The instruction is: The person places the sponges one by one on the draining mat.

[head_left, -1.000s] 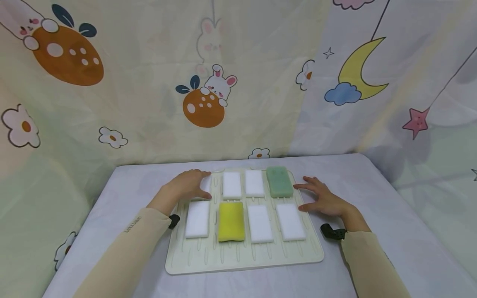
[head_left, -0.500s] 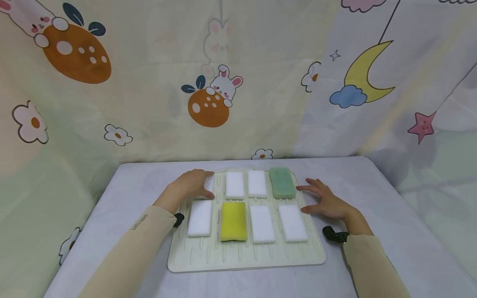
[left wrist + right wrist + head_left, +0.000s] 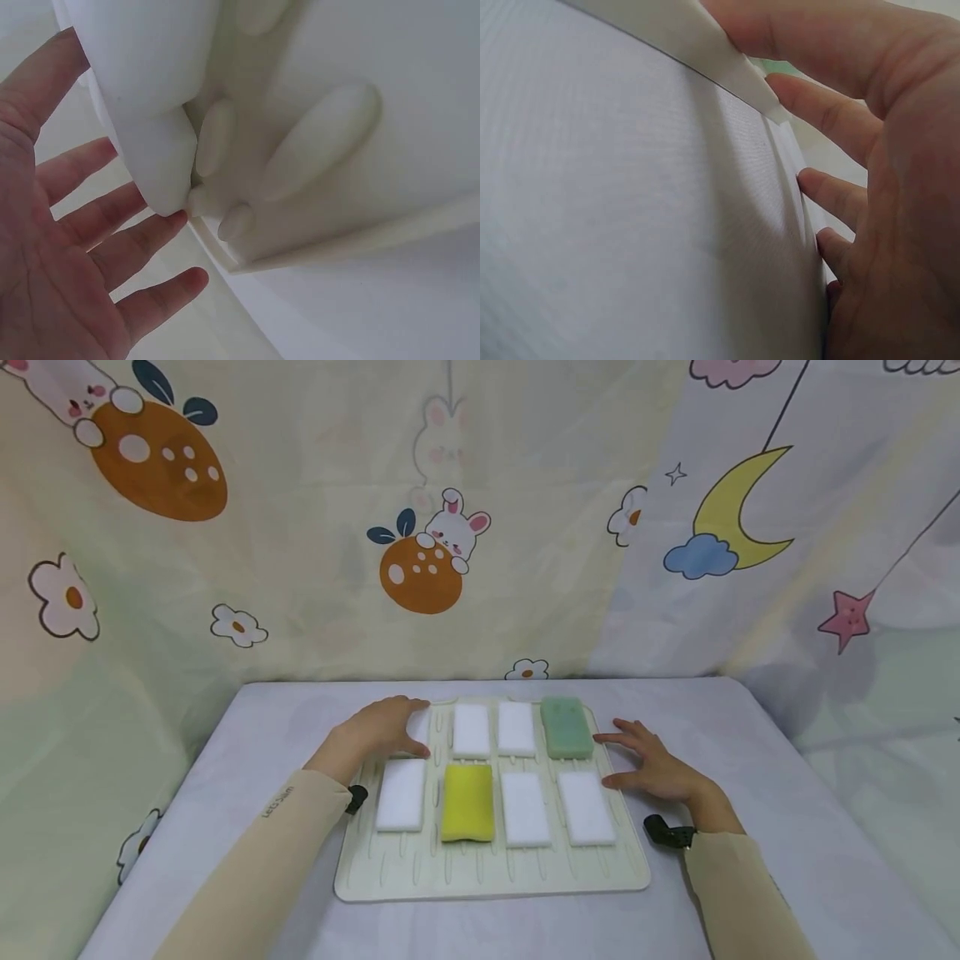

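An off-white ribbed tray [image 3: 480, 881] carries two rows of sponges: several white ones, a yellow sponge [image 3: 468, 803] in the front row and a green sponge [image 3: 566, 728] at the back right. My left hand [image 3: 381, 731] lies over the tray's back left, partly covering a white sponge [image 3: 419, 727]. In the left wrist view its fingers [image 3: 161, 300] are spread and fairly straight beside white sponges [image 3: 146, 82]. My right hand [image 3: 652, 767] is at the tray's right edge, fingers spread. Its thumb [image 3: 780, 34] touches or nearly touches the rim; the wrist view does not settle which.
The tray stands on a table with a white cloth [image 3: 750, 743]. Behind the table hangs a patterned curtain [image 3: 315, 568], which also runs along both sides. Each wrist wears a black strap-mounted camera [image 3: 667, 832].
The head view has shifted slightly, so the whole scene sits a little differently. Both hands keep their places at the tray, and the sponges stay where they were.
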Demonstrator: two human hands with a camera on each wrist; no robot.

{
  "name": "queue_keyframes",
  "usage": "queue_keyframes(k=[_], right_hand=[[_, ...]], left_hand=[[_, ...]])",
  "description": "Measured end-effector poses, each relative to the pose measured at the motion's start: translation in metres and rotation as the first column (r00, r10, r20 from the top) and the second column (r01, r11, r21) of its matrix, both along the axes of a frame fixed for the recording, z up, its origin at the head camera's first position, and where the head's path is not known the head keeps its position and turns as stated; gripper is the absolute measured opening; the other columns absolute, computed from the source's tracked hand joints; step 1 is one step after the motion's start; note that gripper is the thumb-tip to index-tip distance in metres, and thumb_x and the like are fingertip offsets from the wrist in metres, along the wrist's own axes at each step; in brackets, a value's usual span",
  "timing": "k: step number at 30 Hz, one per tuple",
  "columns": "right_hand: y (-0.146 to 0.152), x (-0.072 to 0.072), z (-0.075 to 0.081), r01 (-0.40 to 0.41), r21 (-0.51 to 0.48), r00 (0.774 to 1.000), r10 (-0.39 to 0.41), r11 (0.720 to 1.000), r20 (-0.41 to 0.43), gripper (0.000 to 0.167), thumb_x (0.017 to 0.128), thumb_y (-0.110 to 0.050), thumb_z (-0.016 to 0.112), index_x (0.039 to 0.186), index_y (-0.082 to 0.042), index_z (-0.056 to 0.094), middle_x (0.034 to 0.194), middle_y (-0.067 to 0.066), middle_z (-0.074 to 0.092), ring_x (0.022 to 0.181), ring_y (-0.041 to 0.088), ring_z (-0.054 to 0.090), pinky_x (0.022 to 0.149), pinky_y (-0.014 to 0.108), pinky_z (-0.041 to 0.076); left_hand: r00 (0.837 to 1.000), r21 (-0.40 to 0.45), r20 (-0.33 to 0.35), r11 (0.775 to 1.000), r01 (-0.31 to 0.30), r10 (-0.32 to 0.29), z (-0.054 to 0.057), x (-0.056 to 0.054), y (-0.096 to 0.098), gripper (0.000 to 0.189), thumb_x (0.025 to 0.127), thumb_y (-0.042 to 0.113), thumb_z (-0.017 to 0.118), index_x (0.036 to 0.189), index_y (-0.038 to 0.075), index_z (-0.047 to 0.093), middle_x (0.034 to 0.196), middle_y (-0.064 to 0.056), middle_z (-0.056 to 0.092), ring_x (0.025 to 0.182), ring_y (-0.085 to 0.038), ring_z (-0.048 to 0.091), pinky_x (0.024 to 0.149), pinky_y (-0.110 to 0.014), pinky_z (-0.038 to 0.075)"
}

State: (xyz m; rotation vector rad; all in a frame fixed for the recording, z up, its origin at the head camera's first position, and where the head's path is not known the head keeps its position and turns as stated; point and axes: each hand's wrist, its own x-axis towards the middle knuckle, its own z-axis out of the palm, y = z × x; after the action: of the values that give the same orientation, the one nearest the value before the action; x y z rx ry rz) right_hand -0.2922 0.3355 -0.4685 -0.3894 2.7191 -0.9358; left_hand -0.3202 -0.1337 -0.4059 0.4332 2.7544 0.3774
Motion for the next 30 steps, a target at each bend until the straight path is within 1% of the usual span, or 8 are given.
queue_keyframes(k=[8,13,14,18,21,23,28,30], right_hand=[[0.005,-0.002,0.001,-0.015,-0.001,1.000,0.014,1.000,-0.027,0.080,0.079,-0.040,0.087,0.150,-0.024,0.055,0.171,0.020,0.015,0.156,0.055,-0.006,0.112,0.086,0.004],[0.010,-0.001,-0.001,0.002,-0.014,1.000,-0.002,1.000,-0.016,0.080,0.079,-0.040,0.088,0.150,-0.023,0.054,0.172,0.020,0.014,0.157,0.053,-0.007,0.111,0.086,0.003],[0.011,-0.001,-0.002,0.006,-0.014,1.000,-0.007,1.000,-0.011,0.081,0.079,-0.040,0.088,0.151,-0.023,0.054,0.172,0.019,0.014,0.157,0.053,-0.008,0.111,0.086,0.003],[0.014,-0.002,-0.003,0.024,-0.019,1.000,-0.024,1.000,0.006,0.083,0.081,-0.043,0.086,0.154,-0.024,0.050,0.173,0.017,0.015,0.158,0.050,-0.007,0.112,0.085,0.005],[0.017,-0.003,-0.003,0.039,-0.034,0.999,-0.038,0.999,0.020,0.084,0.085,-0.046,0.083,0.157,-0.023,0.046,0.173,0.016,0.015,0.159,0.049,-0.006,0.114,0.084,0.006],[0.017,-0.004,-0.003,0.049,-0.051,0.998,-0.048,0.997,0.033,0.084,0.087,-0.047,0.080,0.159,-0.023,0.043,0.174,0.015,0.015,0.159,0.047,-0.005,0.115,0.082,0.007],[0.014,-0.007,-0.001,0.061,-0.087,0.997,-0.057,0.994,0.045,0.080,0.095,-0.049,0.072,0.161,-0.022,0.037,0.173,0.018,0.015,0.159,0.048,0.006,0.119,0.077,0.012],[0.011,-0.009,0.001,0.074,-0.095,0.997,-0.070,0.993,0.045,0.078,0.097,-0.050,0.069,0.162,-0.022,0.035,0.172,0.019,0.016,0.158,0.049,0.010,0.121,0.074,0.014]], left_hand=[[1.000,0.028,-0.005,1.000,0.002,-0.002,0.000,-0.001,0.003,0.092,0.088,0.047,0.081,0.163,0.017,0.035,0.165,-0.016,0.038,0.150,-0.038,0.041,0.120,-0.058,0.037],[1.000,0.035,-0.005,0.999,0.018,-0.018,-0.002,-0.002,0.008,0.089,0.091,0.047,0.078,0.163,0.018,0.035,0.168,-0.017,0.031,0.154,-0.039,0.034,0.122,-0.059,0.033],[1.000,0.027,-0.010,0.999,0.026,-0.026,-0.003,-0.003,0.008,0.088,0.091,0.048,0.077,0.163,0.018,0.035,0.168,-0.018,0.030,0.154,-0.040,0.033,0.122,-0.060,0.033],[0.999,0.005,-0.025,0.999,0.043,-0.043,-0.004,-0.005,0.009,0.087,0.093,0.051,0.074,0.163,0.019,0.034,0.170,-0.019,0.027,0.156,-0.042,0.027,0.120,-0.070,0.027],[0.998,0.006,-0.045,0.999,0.048,-0.048,-0.003,-0.005,0.008,0.086,0.094,0.053,0.072,0.163,0.019,0.034,0.171,-0.018,0.024,0.156,-0.044,0.024,0.117,-0.077,0.023],[0.997,0.016,-0.067,0.999,0.049,-0.048,-0.003,-0.004,0.004,0.086,0.094,0.053,0.071,0.163,0.018,0.034,0.171,-0.018,0.022,0.156,-0.045,0.024,0.116,-0.078,0.023],[0.988,0.044,-0.150,0.998,0.053,-0.046,-0.005,-0.002,-0.013,0.085,0.097,0.053,0.068,0.164,0.016,0.032,0.172,-0.018,0.021,0.156,-0.045,0.026,0.120,-0.070,0.027],[0.984,0.064,-0.176,0.997,0.046,-0.034,-0.006,-0.001,-0.021,0.086,0.097,0.054,0.067,0.164,0.015,0.030,0.171,-0.018,0.022,0.156,-0.045,0.026,0.122,-0.067,0.027]])
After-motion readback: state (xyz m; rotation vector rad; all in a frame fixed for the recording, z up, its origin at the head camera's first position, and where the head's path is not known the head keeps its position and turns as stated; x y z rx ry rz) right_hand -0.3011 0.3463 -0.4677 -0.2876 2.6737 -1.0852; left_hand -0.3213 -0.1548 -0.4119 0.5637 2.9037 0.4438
